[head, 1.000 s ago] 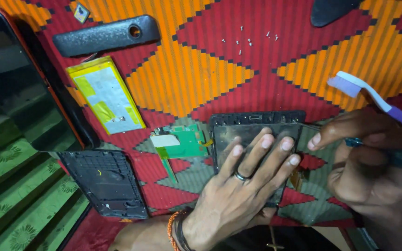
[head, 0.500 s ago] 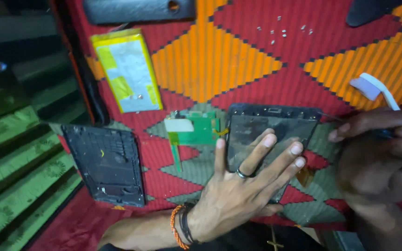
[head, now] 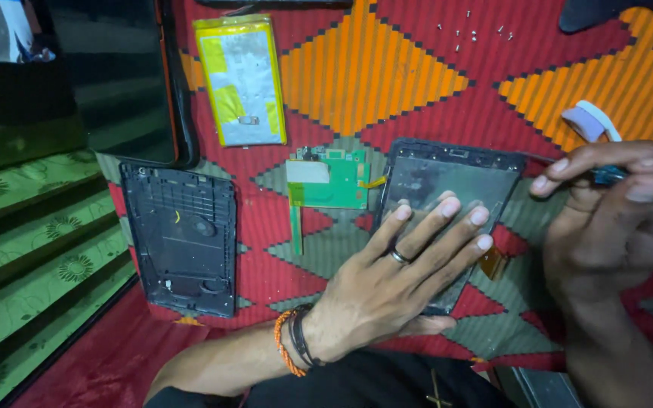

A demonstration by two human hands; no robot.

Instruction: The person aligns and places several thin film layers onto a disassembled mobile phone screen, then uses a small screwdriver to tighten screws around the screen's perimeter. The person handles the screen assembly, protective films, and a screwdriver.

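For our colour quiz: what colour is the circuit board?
Green circuit board, shown best in the head view.

Your red-and-orange patterned mat (head: 417, 75) carries a phone frame (head: 447, 189), green circuit board (head: 334, 181), battery (head: 243, 75), back cover (head: 183, 234) and loose screws (head: 470, 30).

The left hand (head: 394, 279) has spread its fingers wider over the dark, glass-fronted phone frame (head: 447, 189), while the right hand (head: 614, 219) has drawn the translucent blue-handled tool (head: 644, 189) nearer.
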